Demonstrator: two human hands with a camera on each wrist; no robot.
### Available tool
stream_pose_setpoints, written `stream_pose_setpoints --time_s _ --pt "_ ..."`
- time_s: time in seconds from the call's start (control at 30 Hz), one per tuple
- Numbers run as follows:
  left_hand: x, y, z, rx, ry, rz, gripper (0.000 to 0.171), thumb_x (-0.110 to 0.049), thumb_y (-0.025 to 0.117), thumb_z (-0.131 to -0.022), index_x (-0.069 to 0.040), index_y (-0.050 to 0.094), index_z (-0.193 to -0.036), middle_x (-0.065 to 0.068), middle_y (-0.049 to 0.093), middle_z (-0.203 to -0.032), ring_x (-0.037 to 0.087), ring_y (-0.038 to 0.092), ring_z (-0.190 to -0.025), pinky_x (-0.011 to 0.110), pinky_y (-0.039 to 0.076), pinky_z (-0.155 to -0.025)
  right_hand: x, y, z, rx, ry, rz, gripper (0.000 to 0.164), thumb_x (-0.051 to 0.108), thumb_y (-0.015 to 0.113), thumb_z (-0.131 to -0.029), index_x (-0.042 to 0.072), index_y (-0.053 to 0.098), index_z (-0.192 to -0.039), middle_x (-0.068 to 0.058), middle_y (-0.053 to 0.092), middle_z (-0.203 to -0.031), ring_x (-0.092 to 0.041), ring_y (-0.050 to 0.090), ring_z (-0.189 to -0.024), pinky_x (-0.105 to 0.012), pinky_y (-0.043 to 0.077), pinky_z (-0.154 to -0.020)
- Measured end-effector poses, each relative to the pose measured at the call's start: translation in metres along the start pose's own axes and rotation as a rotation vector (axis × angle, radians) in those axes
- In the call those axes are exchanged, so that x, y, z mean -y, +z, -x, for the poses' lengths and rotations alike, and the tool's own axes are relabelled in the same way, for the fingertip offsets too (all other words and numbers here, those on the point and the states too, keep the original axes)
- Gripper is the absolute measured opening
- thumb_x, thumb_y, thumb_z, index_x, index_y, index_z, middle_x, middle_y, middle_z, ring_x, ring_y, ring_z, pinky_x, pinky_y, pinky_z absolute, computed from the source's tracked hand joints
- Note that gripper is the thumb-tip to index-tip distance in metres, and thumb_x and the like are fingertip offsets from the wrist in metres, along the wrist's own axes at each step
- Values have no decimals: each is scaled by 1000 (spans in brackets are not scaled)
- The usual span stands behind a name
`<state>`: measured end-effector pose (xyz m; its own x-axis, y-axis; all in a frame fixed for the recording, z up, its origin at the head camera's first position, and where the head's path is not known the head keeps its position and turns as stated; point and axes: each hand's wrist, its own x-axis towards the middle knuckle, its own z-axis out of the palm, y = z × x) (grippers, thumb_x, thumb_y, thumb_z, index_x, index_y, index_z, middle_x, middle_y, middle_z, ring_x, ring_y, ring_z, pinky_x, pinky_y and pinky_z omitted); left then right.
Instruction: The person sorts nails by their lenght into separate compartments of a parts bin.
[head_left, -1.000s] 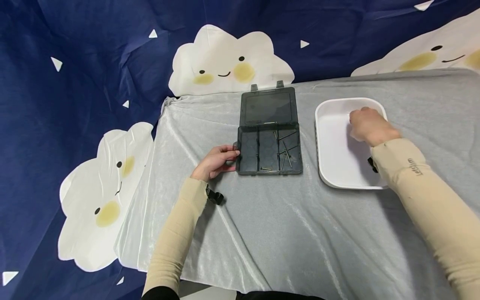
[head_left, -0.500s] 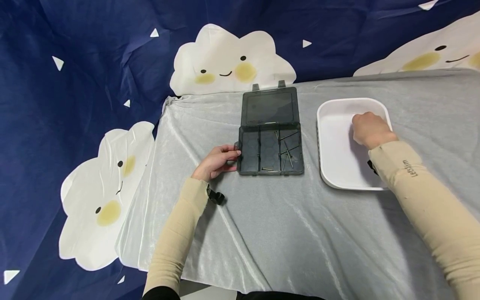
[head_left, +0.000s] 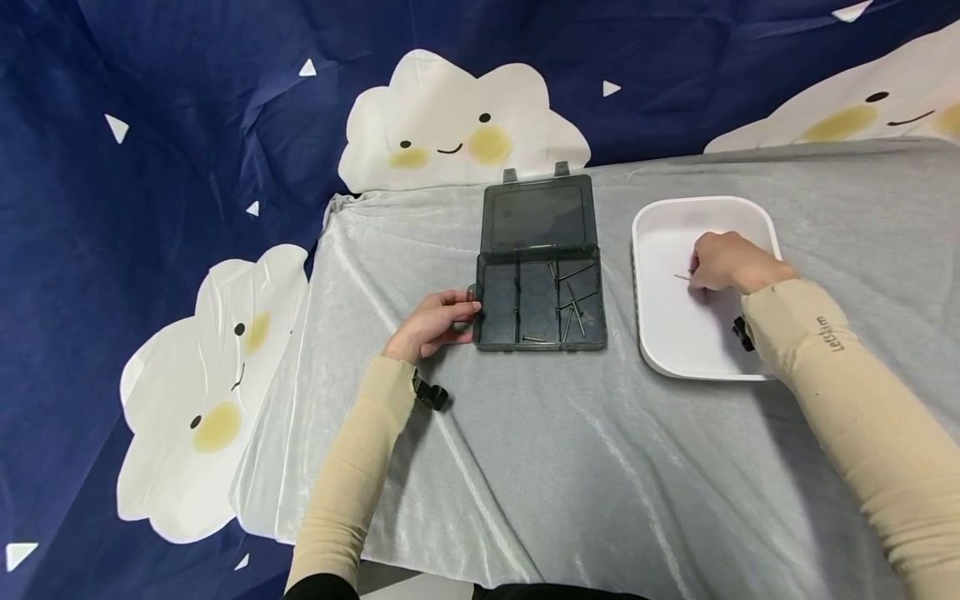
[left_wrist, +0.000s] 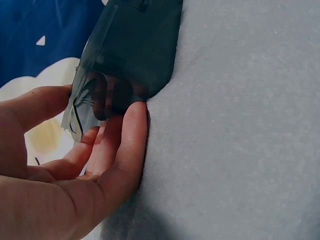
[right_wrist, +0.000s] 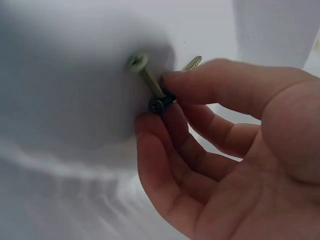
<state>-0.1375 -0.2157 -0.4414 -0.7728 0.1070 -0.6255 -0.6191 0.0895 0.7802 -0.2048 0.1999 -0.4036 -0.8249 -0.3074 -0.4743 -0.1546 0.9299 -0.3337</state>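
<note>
In the head view, my left hand [head_left: 435,323] grips the left side of a dark translucent compartment box [head_left: 497,342], thumb on its edge. Its lid [head_left: 537,215] is raised at the back. Several long screws [head_left: 573,304] lie mostly in the right compartment; another screw [head_left: 534,339] is at the front of the middle one. Inside a white plastic tub [head_left: 660,363], my right hand [head_left: 726,265] pinches screws between thumb and fingers. Seen from the right wrist, they are a brass-coloured screw [right_wrist: 150,80] and a dark-headed screw [right_wrist: 157,106]; a threaded tip [right_wrist: 194,62] sticks out past the thumb.
Box and tub stand side by side on a wrinkled grey cloth [head_left: 540,467], with a gap between them. Behind the table hangs a dark blue cloth [head_left: 645,42] with white clouds. The tub's raised walls surround my right hand.
My right hand has shifted slightly left and toward me inside the tub, and a thin screw now shows beyond its fingers. The left hand and box stay in place.
</note>
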Motion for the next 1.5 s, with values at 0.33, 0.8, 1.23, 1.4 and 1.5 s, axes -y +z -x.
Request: stream_pose_setpoints --time_s 0.33,0.8,1.23,1.4,1.5 --pt "-1 1 1 1 3 2 36 -14 63 -94 -3 54 -126 5 58 -101 12 58 -90 25 58 -62 1 2 -1 3 -19 7 23 18 68 -77 -2 64 -88 -13 61 -78 -29 54 -78 -33 44 -63" --pt "-3 1 2 4 -2 1 36 -14 63 -94 -3 53 -127 5 58 -101 12 57 -90 25 58 -62 -2 0 0 -6 -41 -22 11 12 64 -73 4 63 -80 -7 55 -71 -24 50 -72 -30 38 -58" --pt "-2 0 1 3 -4 1 37 -14 63 -94 -3 54 -128 5 58 -101 12 59 -89 25 58 -62 -4 -7 6 -69 -61 -46 11 13 68 -74 5 62 -79 -8 57 -73 -26 52 -74 -31 39 -57" --pt "-2 0 1 -4 -11 -7 36 -15 64 -93 -3 55 -127 5 58 -102 12 59 -89 25 58 -63 0 -14 8 -107 -80 -39 11 11 64 -73 5 60 -81 -9 56 -75 -27 51 -74 -31 38 -57" --pt "-1 0 1 -2 -10 -5 37 -15 64 -94 -3 54 -127 5 58 -102 12 59 -89 25 58 -63 3 -18 9 -146 -106 -20 12 9 62 -71 5 59 -82 -9 56 -76 -27 50 -74 -31 37 -59"
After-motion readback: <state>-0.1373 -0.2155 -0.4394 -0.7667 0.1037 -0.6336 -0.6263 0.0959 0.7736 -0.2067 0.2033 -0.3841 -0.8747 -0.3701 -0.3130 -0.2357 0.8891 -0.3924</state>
